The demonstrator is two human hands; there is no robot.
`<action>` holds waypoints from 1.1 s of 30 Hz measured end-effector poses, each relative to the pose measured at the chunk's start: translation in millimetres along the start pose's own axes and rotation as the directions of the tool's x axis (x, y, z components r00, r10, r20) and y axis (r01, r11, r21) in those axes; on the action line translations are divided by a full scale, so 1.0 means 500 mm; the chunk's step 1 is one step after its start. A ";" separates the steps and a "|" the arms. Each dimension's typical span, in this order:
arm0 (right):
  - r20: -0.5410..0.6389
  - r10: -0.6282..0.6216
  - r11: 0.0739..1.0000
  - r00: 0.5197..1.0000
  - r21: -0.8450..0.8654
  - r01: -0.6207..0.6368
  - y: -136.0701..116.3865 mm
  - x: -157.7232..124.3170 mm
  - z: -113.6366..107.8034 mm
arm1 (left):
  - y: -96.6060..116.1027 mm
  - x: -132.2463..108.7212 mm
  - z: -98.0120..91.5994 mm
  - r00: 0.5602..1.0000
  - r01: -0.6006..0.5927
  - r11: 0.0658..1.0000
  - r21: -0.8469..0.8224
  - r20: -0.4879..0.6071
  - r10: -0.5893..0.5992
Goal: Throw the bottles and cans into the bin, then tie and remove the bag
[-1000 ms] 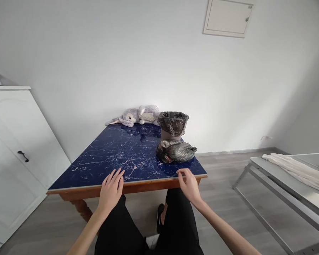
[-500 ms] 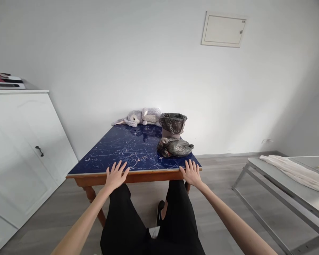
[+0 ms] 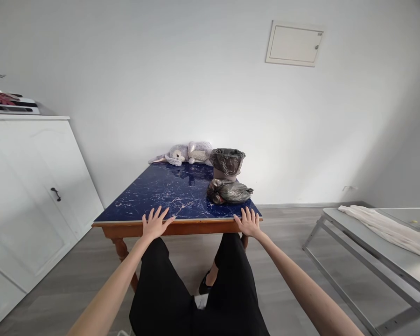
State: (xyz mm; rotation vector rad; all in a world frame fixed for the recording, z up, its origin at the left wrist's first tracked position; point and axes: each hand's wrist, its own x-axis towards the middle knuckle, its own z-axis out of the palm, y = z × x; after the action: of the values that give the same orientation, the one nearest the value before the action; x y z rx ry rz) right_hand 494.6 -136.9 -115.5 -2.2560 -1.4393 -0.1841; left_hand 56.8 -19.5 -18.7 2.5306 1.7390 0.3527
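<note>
My left hand (image 3: 155, 225) rests on the front edge of the table (image 3: 143, 200), which has a dark blue marbled top and a wooden frame. Its fingers are spread and hold nothing. Near the right front corner lies my right hand (image 3: 248, 222), also flat on the edge with fingers apart. Just beyond it is a knotted, filled dark plastic bag (image 3: 230, 191). Behind that bag stands a small bin (image 3: 225, 174) lined with a black bin bag (image 3: 227, 161). A grey plush toy (image 3: 187, 153) with long ears lies along the far edge, by the wall.
A white cabinet (image 3: 38, 186) with dark handles stands to the left, bearing a white device (image 3: 16, 107) and pink flowers (image 3: 0, 95). At right, a grey metal-framed table (image 3: 371, 247) carries a white cloth (image 3: 388, 228). A panel door (image 3: 294, 43) is set in the wall.
The view has shifted slightly, so the cabinet shows more at left. Both hands stay spread on the table edge, and the objects on the table keep their places. One foot under the table has moved slightly left.
</note>
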 end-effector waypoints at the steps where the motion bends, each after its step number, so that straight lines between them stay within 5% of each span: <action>1: -0.005 -0.003 1.000 1.000 0.007 0.003 0.002 0.002 0.004 | 0.000 0.000 -0.001 1.000 -0.001 1.000 0.004 0.003 0.001; 21: -0.208 -0.054 0.980 0.977 0.177 0.092 0.026 0.010 0.059 | 0.004 -0.002 -0.002 0.999 0.032 0.996 0.086 0.039 -0.036; 33: -0.215 -0.046 0.973 0.976 0.211 0.092 0.014 -0.005 0.039 | 0.001 -0.005 0.014 1.000 0.021 0.996 0.089 -0.013 -0.020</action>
State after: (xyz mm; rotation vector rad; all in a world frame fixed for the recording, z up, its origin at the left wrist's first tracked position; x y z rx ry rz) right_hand 497.1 -132.8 -136.0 -1.9486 -1.3563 -0.2627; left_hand 57.6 -21.5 -25.9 2.5734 1.8241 0.2958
